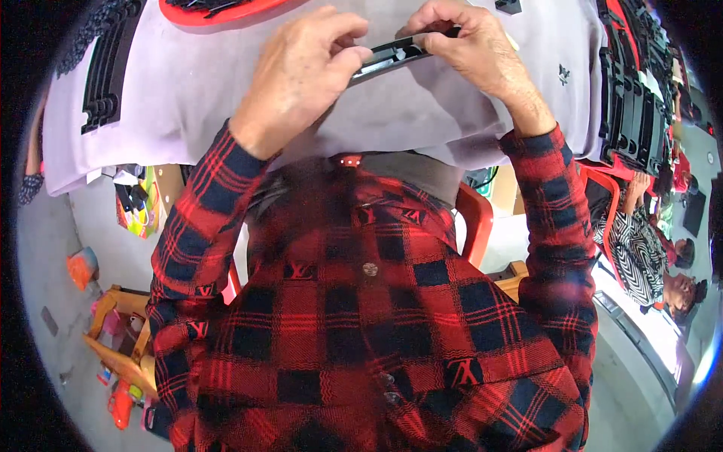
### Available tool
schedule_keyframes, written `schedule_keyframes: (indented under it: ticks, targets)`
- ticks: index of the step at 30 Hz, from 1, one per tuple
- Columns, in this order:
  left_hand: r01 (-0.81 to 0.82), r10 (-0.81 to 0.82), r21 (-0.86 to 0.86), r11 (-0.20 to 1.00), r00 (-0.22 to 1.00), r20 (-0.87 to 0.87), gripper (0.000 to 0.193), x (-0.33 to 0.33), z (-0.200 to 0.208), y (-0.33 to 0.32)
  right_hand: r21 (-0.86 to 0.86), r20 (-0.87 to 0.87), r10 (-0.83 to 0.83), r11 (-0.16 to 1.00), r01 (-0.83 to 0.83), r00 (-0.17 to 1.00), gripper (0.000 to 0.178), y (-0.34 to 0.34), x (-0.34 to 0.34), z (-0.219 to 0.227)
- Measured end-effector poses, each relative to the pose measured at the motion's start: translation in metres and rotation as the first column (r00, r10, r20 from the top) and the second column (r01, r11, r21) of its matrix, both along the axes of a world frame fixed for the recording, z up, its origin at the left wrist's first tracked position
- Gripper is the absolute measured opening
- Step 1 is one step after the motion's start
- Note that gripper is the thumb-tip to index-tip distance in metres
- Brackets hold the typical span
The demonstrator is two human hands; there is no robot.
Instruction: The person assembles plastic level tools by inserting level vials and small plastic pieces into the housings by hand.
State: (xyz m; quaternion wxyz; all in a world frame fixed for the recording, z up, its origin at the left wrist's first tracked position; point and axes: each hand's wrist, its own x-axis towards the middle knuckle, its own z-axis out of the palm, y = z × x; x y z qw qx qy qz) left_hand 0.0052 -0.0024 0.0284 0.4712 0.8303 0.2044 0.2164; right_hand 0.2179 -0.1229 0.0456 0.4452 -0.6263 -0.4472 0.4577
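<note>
Between my two hands, above the cloth-covered table (422,113), is a long narrow black plastic strip (384,64) with a channel along it. My left hand (305,71) pinches its left end between thumb and fingers. At the other end my right hand (474,49) grips it, thumb along the near side and fingers curled over. The strip tilts a little, its right end farther from me. Part of each end is hidden by my fingers.
A red tray (218,16) with dark thin pieces stands at the far left. Black strips (113,68) lie in a stack at the table's left, and more black parts (636,113) line the right edge. A small black piece (563,74) rests right of my hand. Other people sit at right.
</note>
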Motion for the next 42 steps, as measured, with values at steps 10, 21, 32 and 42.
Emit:
schedule_keyframes:
  ticks: [10,21,32,42]
  targets:
    - [-0.095,0.082,0.356,0.93,0.995,0.052,0.037,-0.027,0.003,-0.019,0.096,0.744,0.132,0.949,-0.299,0.655,0.032,0.001,-0.021,0.042]
    - [-0.124,0.111,0.385,0.915,0.992,0.054,0.035,-0.023,-0.01,-0.02,0.346,0.864,-0.15,0.87,-0.352,0.481,0.022,-0.007,-0.038,0.022]
    - [-0.15,0.126,0.366,0.918,0.988,0.091,0.034,-0.023,-0.019,-0.021,0.232,0.943,-0.12,0.906,-0.355,0.31,0.028,-0.015,-0.062,-0.002]
    - [-0.129,0.11,0.351,0.927,0.991,0.072,0.034,-0.022,-0.021,-0.02,0.175,0.919,-0.007,0.903,-0.393,0.394,0.021,-0.009,-0.058,0.001]
